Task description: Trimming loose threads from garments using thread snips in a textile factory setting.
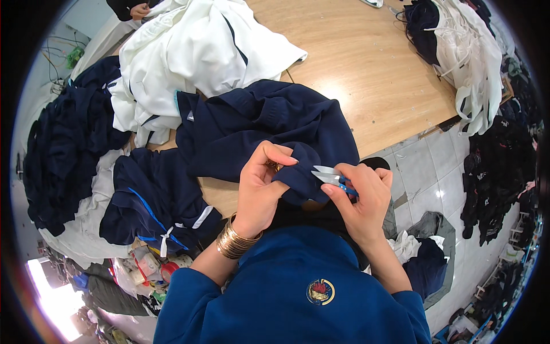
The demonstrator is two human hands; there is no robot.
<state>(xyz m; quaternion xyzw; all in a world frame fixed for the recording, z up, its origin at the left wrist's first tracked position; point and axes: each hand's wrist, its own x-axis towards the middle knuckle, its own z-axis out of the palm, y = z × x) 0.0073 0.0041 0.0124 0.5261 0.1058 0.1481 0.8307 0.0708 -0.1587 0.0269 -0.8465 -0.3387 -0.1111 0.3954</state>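
Note:
A navy blue garment lies bunched on the table's near edge, part of it raised between my hands. My left hand, with gold bangles at the wrist, pinches a fold of that fabric between thumb and fingers. In my right hand is a pair of small blue-handled thread snips. Their pointed metal blades are parted and aim left, right beside the held fold. Whether a thread lies between the blades is too small to tell.
White garments are heaped behind the navy one. More navy clothes lie left, some with white ties. The wooden table carries white and navy pieces at far right. Another person's hand shows at top left. Dark clothes pile beyond the tiled floor.

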